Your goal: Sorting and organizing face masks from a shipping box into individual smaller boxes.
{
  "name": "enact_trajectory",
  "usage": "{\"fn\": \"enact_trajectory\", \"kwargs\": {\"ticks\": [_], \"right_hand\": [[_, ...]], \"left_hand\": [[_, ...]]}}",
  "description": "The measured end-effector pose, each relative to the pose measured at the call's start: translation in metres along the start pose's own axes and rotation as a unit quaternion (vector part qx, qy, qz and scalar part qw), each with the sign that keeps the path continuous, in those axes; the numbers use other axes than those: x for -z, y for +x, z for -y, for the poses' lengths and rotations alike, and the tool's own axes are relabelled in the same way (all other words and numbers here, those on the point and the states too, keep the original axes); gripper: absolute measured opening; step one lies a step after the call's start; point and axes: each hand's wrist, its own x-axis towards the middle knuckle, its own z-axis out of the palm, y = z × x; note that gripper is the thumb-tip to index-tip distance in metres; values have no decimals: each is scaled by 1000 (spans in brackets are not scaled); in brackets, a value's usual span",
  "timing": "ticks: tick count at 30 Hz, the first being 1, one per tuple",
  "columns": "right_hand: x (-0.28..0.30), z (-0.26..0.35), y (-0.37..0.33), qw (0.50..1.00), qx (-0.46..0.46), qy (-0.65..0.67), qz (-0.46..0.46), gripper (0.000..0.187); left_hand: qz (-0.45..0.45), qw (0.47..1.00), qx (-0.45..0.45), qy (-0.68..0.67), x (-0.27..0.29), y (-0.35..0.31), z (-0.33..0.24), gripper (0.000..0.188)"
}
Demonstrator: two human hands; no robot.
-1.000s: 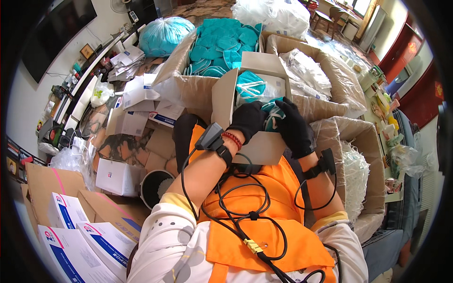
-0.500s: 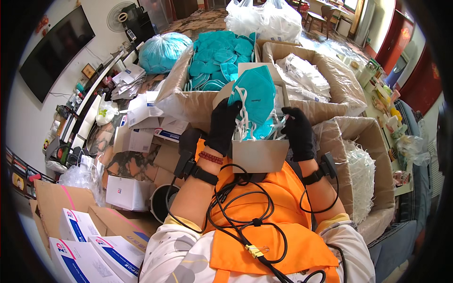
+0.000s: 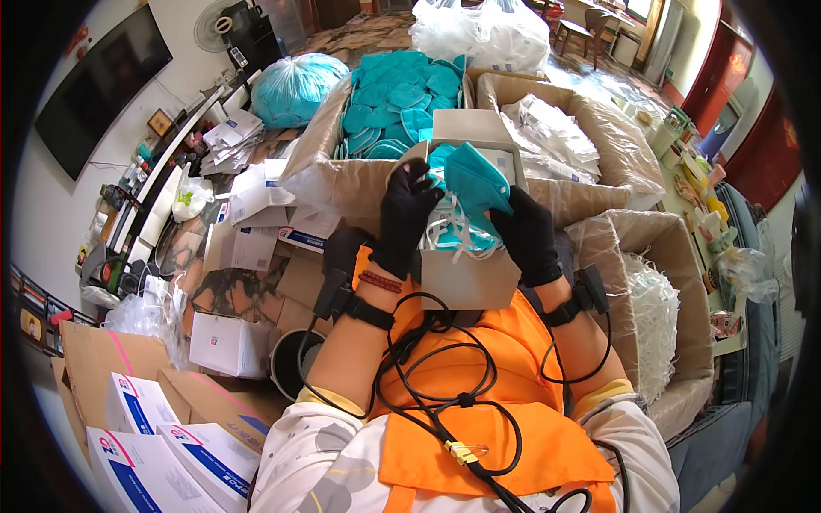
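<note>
I see the left hand (image 3: pixel 404 215) and right hand (image 3: pixel 526 235) (both in black gloves) clamped on a small cardboard box (image 3: pixel 466 274) of teal masks (image 3: pixel 473 184), over the lap, before the big carton (image 3: pixel 342 175).

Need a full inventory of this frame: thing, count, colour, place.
small open cardboard box: one, brown, on the lap, holding teal masks
teal folded face mask: one, held above that box
large cardboard carton of teal masks: one, ahead
carton of white bagged items: one, ahead right
carton of white shredded strips: one, right
white and blue flat boxes: several, lower left
orange apron: one, on the lap
left hand: black glove, on the box's left edge
right hand: black glove, fingers at the mask
</note>
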Motion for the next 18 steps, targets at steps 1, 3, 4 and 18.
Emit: {"fn": "enact_trajectory", "kwargs": {"ticks": [1,3,4,18], "right_hand": [[0,-1,-1,1000,2,-12,17,28],[-2,1,-3,999,16,-25,38,26],[-3,3,-4,999,8,-29,44,26],[12,-18,31,972,-179,155,2,35]], "left_hand": [[-4,999,-33,-30,2,1,-6,53],[58,997,-18,-45,0,0,-16,56],[93,992,-43,-66,-2,-3,-20,57],[127,964,-27,231,-1,-21,-16,51]]}}
